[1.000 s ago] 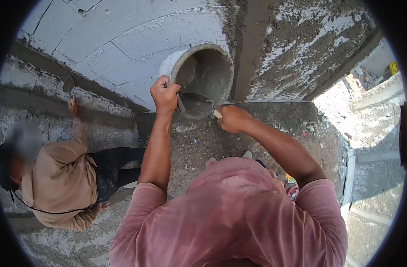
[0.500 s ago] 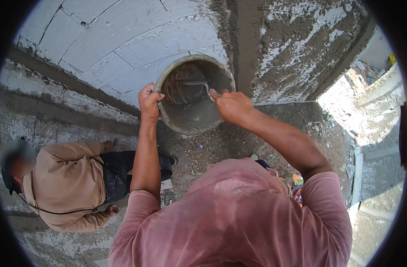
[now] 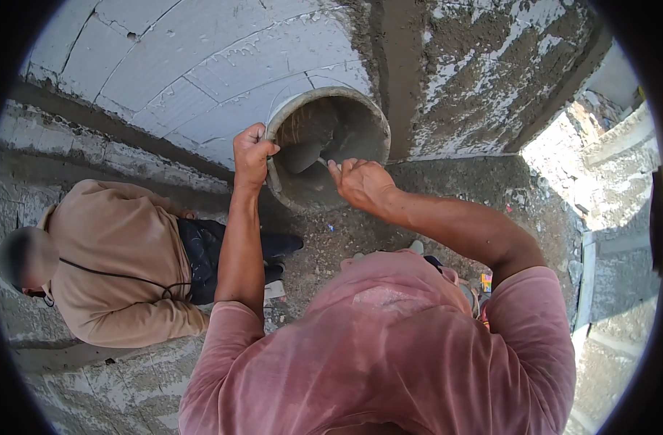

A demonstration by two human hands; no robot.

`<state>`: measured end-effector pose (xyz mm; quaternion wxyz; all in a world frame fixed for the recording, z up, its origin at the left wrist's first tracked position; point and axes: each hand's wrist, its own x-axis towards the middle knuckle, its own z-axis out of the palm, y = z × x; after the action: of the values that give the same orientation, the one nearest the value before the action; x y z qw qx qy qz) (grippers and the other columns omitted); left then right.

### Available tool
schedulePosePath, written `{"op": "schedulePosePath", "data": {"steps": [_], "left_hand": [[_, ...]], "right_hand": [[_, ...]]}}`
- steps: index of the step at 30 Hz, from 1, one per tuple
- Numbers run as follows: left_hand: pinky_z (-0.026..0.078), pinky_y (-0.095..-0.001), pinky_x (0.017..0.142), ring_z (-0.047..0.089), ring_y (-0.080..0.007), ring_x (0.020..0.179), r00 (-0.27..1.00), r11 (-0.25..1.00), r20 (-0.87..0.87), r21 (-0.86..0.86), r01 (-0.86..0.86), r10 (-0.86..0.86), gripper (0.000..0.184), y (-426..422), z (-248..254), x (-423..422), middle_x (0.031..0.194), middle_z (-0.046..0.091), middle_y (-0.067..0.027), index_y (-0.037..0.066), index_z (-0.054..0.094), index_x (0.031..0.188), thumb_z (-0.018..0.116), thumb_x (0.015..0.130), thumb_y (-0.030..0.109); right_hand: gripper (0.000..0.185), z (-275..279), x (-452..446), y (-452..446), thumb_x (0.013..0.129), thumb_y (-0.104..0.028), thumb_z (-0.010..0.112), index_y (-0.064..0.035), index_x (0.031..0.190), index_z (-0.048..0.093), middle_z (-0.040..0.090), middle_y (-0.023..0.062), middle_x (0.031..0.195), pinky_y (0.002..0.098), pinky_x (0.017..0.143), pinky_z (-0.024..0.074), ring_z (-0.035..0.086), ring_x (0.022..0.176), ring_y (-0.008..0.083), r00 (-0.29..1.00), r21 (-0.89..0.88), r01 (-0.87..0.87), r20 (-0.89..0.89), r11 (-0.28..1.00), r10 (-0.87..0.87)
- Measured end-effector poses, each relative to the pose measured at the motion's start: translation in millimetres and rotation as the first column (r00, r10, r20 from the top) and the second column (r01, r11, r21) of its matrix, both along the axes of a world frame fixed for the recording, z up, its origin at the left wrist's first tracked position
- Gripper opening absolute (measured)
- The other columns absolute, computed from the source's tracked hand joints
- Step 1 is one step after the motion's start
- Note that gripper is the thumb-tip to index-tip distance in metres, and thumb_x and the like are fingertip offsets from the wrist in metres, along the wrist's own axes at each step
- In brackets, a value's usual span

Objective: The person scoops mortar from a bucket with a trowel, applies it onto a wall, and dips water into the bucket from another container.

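My left hand (image 3: 252, 154) is closed on the left rim of a round bucket (image 3: 381, 116), its thumb over the edge. The bucket is tilted, so its inside shows grey, wet-looking mortar (image 3: 360, 141). Held by its handle in my right hand (image 3: 362, 184), a trowel (image 3: 300, 156) has its flat grey blade inside the bucket, near the left wall. The fingers of my right hand are closed at the bucket's lower right part.
A co-worker in a tan top (image 3: 121, 254) stands at the left. Beyond the bucket is a pale block wall (image 3: 201, 65), with a partly plastered wall (image 3: 491, 80) to its right. Gravelly ground (image 3: 317, 250) lies below, and sunlit rubble (image 3: 563, 159) at the right.
The trowel blade has swung over to the bucket's left side, my right hand turning with it. The bucket has shifted slightly up and right. The co-worker has turned and moved closer.
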<state>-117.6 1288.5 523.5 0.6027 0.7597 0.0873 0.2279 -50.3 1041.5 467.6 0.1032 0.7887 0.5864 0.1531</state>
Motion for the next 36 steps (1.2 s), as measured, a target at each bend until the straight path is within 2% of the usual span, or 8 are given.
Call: {"op": "schedulePosePath", "data": {"steps": [2, 11, 14, 17, 19, 21, 27, 36], "left_hand": [[0.029, -0.0276, 0.054, 0.033, -0.0061, 0.061, 0.999, 0.999, 0.011, -0.033, -0.042, 0.043, 0.018, 3, -7, 3, 0.062, 0.039, 0.0062, 0.008, 0.041, 0.060, 0.057, 0.067, 0.002], [0.027, -0.0305, 0.050, 0.030, -0.0072, 0.058, 0.980, 0.973, -0.042, 0.140, -0.185, 0.193, 0.025, -16, -25, 18, 0.058, 0.034, 0.0041, 0.004, 0.038, 0.060, 0.061, 0.068, 0.005], [0.027, -0.0319, 0.049, 0.033, -0.0084, 0.057, 0.979, 0.927, -0.060, 0.339, -0.162, 0.193, 0.022, -44, -7, 16, 0.056, 0.035, 0.0006, 0.001, 0.042, 0.062, 0.062, 0.068, 0.009], [0.031, -0.0331, 0.047, 0.036, -0.0099, 0.054, 0.997, 0.875, 0.001, 0.479, -0.072, 0.082, 0.019, -79, 17, 27, 0.054, 0.038, -0.0039, -0.002, 0.049, 0.065, 0.063, 0.067, 0.010], [0.028, -0.0309, 0.047, 0.035, -0.0072, 0.054, 0.998, 0.842, 0.061, 0.539, -0.007, -0.031, 0.017, -90, 27, 36, 0.054, 0.040, 0.0013, 0.000, 0.049, 0.064, 0.064, 0.067, 0.008], [0.028, -0.0307, 0.047, 0.035, -0.0069, 0.054, 0.997, 0.859, 0.013, 0.508, 0.061, -0.079, 0.017, -93, 36, 41, 0.054, 0.041, 0.0017, 0.000, 0.049, 0.063, 0.064, 0.067, 0.007], [0.026, -0.0301, 0.049, 0.032, -0.0070, 0.057, 0.982, 0.888, -0.082, 0.419, 0.190, -0.172, 0.020, -90, 55, 52, 0.056, 0.037, 0.0029, 0.002, 0.044, 0.062, 0.063, 0.067, 0.006], [0.026, -0.0264, 0.055, 0.032, -0.0055, 0.061, 0.995, 1.000, 0.102, -0.004, -0.007, 0.007, 0.020, -67, 38, 55, 0.064, 0.040, 0.0060, 0.008, 0.041, 0.063, 0.058, 0.069, 0.002]], "right_hand": [[0.048, -3, 7, -7, 0.090, -0.011, 0.057, -0.0016, 0.138, 0.057, 0.069, 0.0138, 0.091, 0.0349, 0.055, 0.0542, 0.070, 0.080, 0.0229, 1.000, -0.201, -0.026, -0.003, 0.979, 0.026], [0.037, 18, 52, -19, 0.088, -0.012, 0.054, 0.0054, 0.120, 0.062, 0.070, 0.0242, 0.110, 0.0485, 0.085, 0.0567, 0.068, 0.106, 0.0386, 0.665, -0.261, 0.079, -0.706, 0.962, -0.246], [0.039, 37, 76, -26, 0.084, -0.011, 0.055, 0.0066, 0.118, 0.062, 0.069, 0.0285, 0.109, 0.0470, 0.086, 0.0562, 0.070, 0.099, 0.0400, 0.589, -0.007, 0.430, -0.756, 0.903, -0.286], [0.037, 20, 104, -16, 0.085, -0.013, 0.059, 0.0048, 0.118, 0.063, 0.070, 0.0231, 0.094, 0.0457, 0.068, 0.0581, 0.072, 0.077, 0.0357, 0.262, -0.296, 0.414, -0.867, 0.861, -0.424], [0.036, 4, 101, -31, 0.088, -0.015, 0.061, 0.0031, 0.118, 0.063, 0.067, 0.0154, 0.084, 0.0413, 0.056, 0.0546, 0.067, 0.063, 0.0274, -0.085, -0.241, 0.450, -0.970, 0.860, -0.228], [0.037, -15, 97, -47, 0.092, -0.022, 0.064, -0.0019, 0.123, 0.061, 0.057, 0.0047, 0.074, 0.0302, 0.041, 0.0462, 0.056, 0.054, 0.0129, -0.382, -0.233, 0.424, -0.922, 0.875, -0.060], [0.036, -56, 74, -53, 0.097, -0.023, 0.061, -0.0119, 0.130, 0.053, 0.057, 0.0072, 0.084, 0.0268, 0.042, 0.0455, 0.054, 0.055, 0.0118, -0.900, -0.218, 0.275, -0.401, 0.936, 0.171], [0.037, -42, 46, -38, 0.100, -0.028, 0.061, -0.0172, 0.133, 0.049, 0.056, 0.0071, 0.088, 0.0259, 0.043, 0.0443, 0.052, 0.057, 0.0121, -0.926, -0.007, 0.364, -0.107, 0.932, 0.361]]}}
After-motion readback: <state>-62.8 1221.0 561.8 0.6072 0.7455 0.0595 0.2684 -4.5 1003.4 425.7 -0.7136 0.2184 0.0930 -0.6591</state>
